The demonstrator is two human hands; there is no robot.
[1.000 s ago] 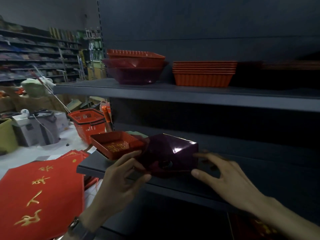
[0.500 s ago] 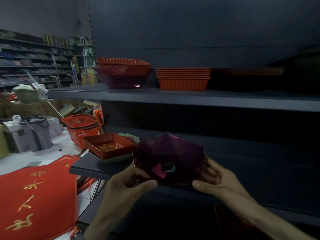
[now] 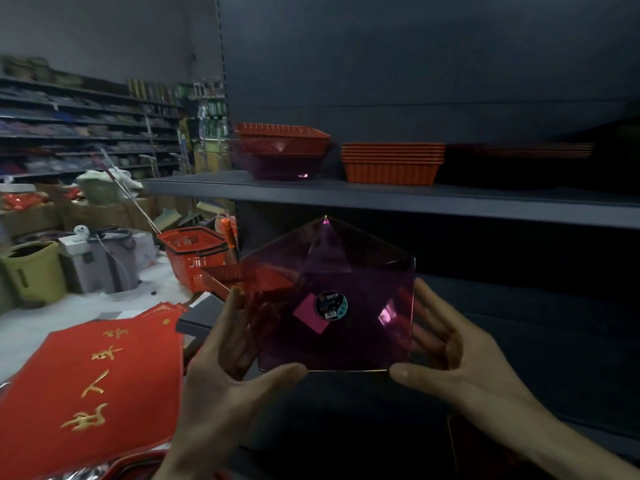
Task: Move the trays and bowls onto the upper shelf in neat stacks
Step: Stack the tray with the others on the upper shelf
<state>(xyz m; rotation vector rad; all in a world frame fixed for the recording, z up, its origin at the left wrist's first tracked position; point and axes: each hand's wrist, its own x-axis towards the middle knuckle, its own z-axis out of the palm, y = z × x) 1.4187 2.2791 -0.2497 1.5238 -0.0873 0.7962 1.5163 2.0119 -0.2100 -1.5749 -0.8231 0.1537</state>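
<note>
Below the shelf, both hands grip a glossy translucent purple faceted bowl (image 3: 332, 306), left hand (image 3: 225, 372), right hand (image 3: 453, 358).

Gold Chinese characters, not legible with certainty, on flat red mat (image 3: 104, 375) left of translucent purple plastic bowl (image 3: 363, 282); round label (image 3: 330, 304) on bowl's base, print unreadably small.

Our way onto the upper shelf (image 3: 381, 199)
We find open air above the bowl stack (image 3: 277, 164) and the orange tray stack (image 3: 391, 164); only a narrow gap separates them.
</note>
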